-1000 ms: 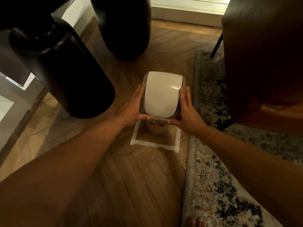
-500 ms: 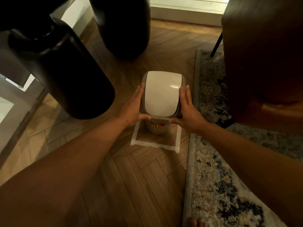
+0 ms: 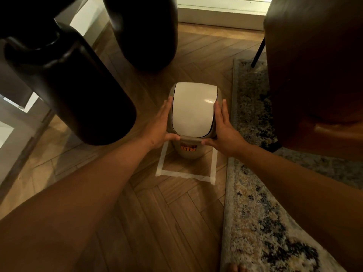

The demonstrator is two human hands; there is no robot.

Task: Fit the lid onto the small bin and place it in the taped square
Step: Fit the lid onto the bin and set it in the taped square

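A small beige bin point(image 3: 189, 153) with an orange label stands inside the white taped square point(image 3: 186, 174) on the wooden floor. Its white swing lid point(image 3: 193, 109) sits on top of it. My left hand point(image 3: 160, 125) presses flat against the lid's left side, thumb under the front rim. On the opposite side, my right hand point(image 3: 224, 130) holds the lid the same way. The far edge of the taped square is hidden behind the bin.
A large black vase point(image 3: 74, 91) stands close on the left and a second dark one point(image 3: 145, 30) behind the bin. A brown leather chair point(image 3: 314, 65) stands on a patterned rug point(image 3: 261, 213) at the right. A toe point(image 3: 234, 268) shows at the bottom.
Both hands stay on the lid's sides; they and the bin have barely shifted within the taped square.
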